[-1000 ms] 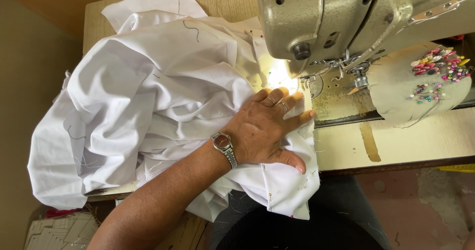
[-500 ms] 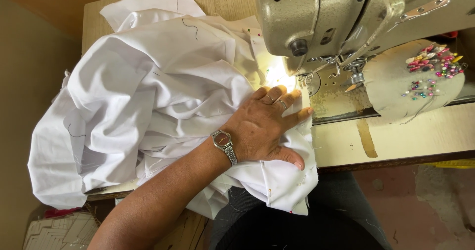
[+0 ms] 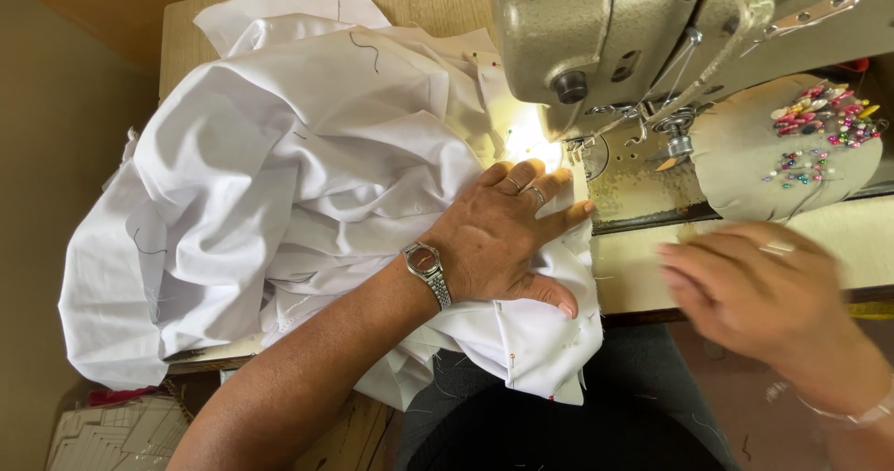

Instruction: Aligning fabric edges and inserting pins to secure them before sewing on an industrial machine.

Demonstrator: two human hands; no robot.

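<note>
A large crumpled white fabric (image 3: pixel 279 182) lies heaped on the wooden sewing table (image 3: pixel 643 266). My left hand (image 3: pixel 507 238), with a wristwatch and rings, presses flat on the fabric's edge just left of the needle area of the grey-green sewing machine (image 3: pixel 633 42). Its fingers are spread and point toward the lit presser foot. My right hand (image 3: pixel 754 294) is blurred at the right, over the table's front edge, fingers loosely apart, holding nothing that I can see. A round pincushion (image 3: pixel 792 154) full of coloured pins sits under the machine arm.
The fabric hangs over the table's front edge onto my dark-clothed lap (image 3: pixel 549 424). Pins stick in the fabric hem near the edge. A stack of pale cardboard (image 3: pixel 102 434) lies on the floor at bottom left.
My right hand has come into view from the right, moving over the table's front edge. My left hand stays pressed on the fabric.
</note>
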